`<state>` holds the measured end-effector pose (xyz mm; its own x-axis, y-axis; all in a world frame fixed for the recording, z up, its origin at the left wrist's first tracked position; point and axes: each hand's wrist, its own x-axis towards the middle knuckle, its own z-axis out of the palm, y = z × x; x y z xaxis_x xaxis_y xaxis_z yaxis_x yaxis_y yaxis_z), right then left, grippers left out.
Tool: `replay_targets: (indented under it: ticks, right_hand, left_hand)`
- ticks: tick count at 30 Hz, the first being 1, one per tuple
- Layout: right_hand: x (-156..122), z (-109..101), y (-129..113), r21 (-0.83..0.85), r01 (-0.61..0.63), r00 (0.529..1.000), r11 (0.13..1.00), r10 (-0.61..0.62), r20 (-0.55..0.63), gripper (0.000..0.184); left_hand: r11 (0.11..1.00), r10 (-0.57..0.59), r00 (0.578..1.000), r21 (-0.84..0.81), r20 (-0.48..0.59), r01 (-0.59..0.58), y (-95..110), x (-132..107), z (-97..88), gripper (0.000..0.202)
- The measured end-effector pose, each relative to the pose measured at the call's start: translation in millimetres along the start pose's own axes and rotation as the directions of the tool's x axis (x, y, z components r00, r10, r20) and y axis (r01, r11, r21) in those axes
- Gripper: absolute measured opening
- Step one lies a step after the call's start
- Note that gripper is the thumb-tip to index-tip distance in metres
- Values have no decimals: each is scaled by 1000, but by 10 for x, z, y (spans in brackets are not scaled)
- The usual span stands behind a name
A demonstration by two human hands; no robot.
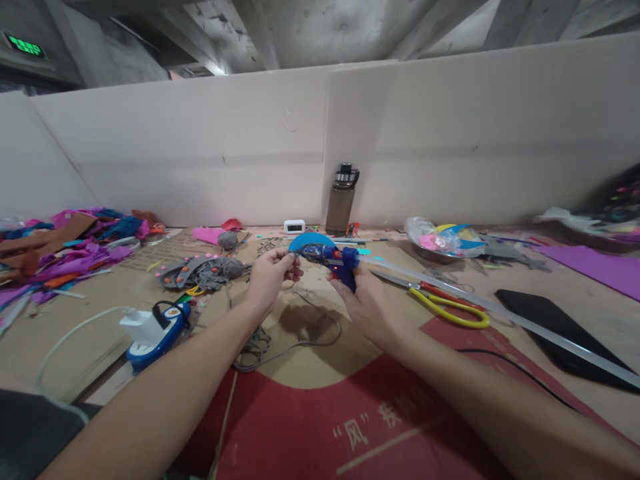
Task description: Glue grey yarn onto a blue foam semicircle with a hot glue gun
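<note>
My right hand (pixel 367 300) is wrapped round a blue hot glue gun (pixel 343 263), its nozzle pointing left. A long clear glue stick (pixel 520 323) runs out of the gun's back toward the lower right. Close to the nozzle, my left hand (pixel 275 273) is closed in a pinch; what lies between the fingertips is too small to make out. Just behind the fingertips and nozzle shows a blue round piece (pixel 313 240), partly covered by them. Grey yarn (pixel 300 343) lies loosely curled on the cardboard below my hands.
Yellow-handled scissors (pixel 450 313) and a black tablet-like slab (pixel 560 333) lie to the right. A blue power strip (pixel 157 350) with plugs sits left. Grey yarn bundles (pixel 200 272), fabric scraps (pixel 95 247), a bottle (pixel 341 200) and a filled bowl (pixel 440 247) stand farther back.
</note>
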<state>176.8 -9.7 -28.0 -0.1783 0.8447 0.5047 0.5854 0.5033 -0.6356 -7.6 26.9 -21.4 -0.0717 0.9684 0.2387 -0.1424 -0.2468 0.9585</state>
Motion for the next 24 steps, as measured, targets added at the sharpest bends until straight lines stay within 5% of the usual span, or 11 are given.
replay_targets:
  ticks: [24]
  right_hand:
    - [-4, 13, 2, 37, 55, 998, 998, -54, -27, 28]
  left_hand:
    - [999, -45, 999, 2, 28, 45, 3, -19, 22, 25]
